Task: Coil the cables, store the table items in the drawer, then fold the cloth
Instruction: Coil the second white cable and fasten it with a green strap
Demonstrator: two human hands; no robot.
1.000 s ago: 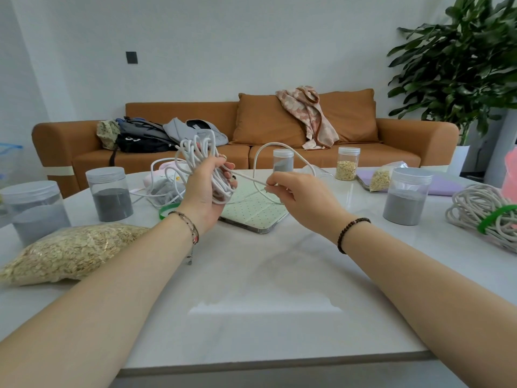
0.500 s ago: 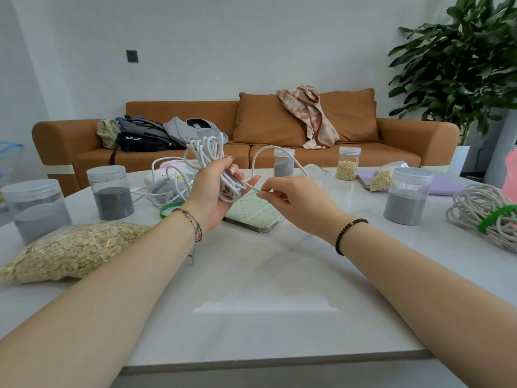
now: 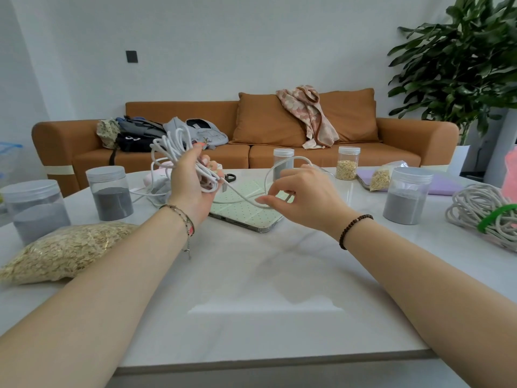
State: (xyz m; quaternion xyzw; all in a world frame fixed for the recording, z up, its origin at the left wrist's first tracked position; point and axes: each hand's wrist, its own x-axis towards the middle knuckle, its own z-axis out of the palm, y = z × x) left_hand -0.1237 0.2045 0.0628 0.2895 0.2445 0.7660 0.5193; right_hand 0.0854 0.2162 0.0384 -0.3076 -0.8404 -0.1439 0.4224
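Observation:
My left hand (image 3: 193, 186) grips a bundle of thin white cable (image 3: 173, 147) raised above the white table (image 3: 251, 289). A loose strand runs from the bundle down to my right hand (image 3: 302, 197), which pinches it between thumb and fingers over a green dotted tablet case (image 3: 246, 208). The strand loops up and back behind my right hand. A second coil of thick grey cable with a green tie (image 3: 486, 214) lies at the table's right edge. A patterned cloth (image 3: 307, 116) hangs over the sofa back.
Several clear jars of grey powder (image 3: 112, 194) and oats (image 3: 347, 166) stand around the table. A bag of oats (image 3: 64, 250) lies at front left. A purple item (image 3: 444, 186) sits at back right. The orange sofa (image 3: 279, 152) and a plant (image 3: 458, 60) stand behind.
My left hand turned the bundle palm-up. My right hand slid down along the loose strand and lowered toward the tablet case, drawing a longer length out.

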